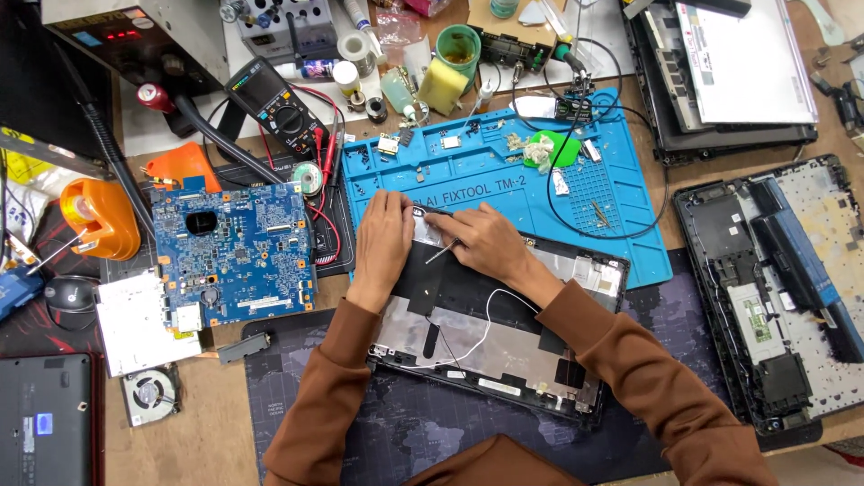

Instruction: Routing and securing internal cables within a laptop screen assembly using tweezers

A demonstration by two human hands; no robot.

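Note:
A black laptop lid shell (pixel 504 346) with silver foil lining and a thin white wire lies on a dark desk mat in front of me. My left hand (pixel 383 236) rests flat on its upper left corner, fingers pressed down. My right hand (pixel 480 239) grips a thin metal tool (pixel 440 251), probably tweezers or a small screwdriver, with its tip pointed at the shell's top edge between both hands. Both sleeves are brown.
A blue circuit board (pixel 236 252) lies to the left, a blue repair mat (pixel 540 171) with small parts behind. A multimeter (pixel 277 106), a laptop base (pixel 783 288) at right, a screen panel (pixel 738 63) at top right and a small fan (pixel 151 392) surround the work.

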